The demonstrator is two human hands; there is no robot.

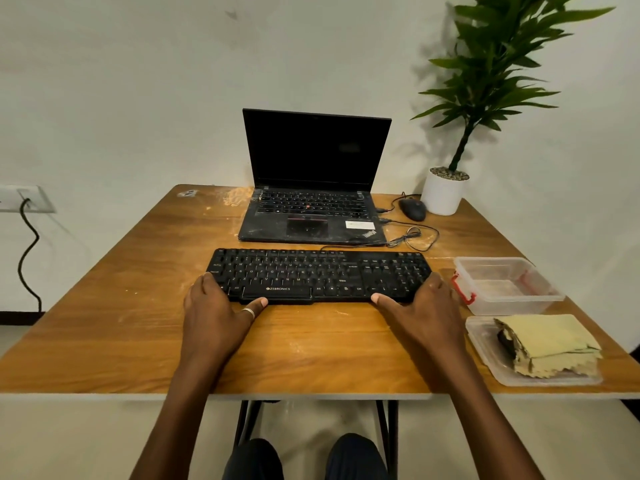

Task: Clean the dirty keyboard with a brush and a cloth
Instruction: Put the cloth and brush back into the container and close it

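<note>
Wooden table (138,306) bears keyboard (318,275) lengthwise left-right, both hands gripping ends.

L hand (216,317) + R hand (424,311) grip keyboard (318,275) ends; cloth (550,344) on lid (485,336).

Bare forearms, a pale ring (248,312) on the left thumb, dark trousers (304,459).

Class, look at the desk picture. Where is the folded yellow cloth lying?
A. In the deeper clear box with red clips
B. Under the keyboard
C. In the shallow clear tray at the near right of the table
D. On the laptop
C: the cloth lies in the shallow tray nearest the person, in front of the box with red clips, which looks empty.
</note>
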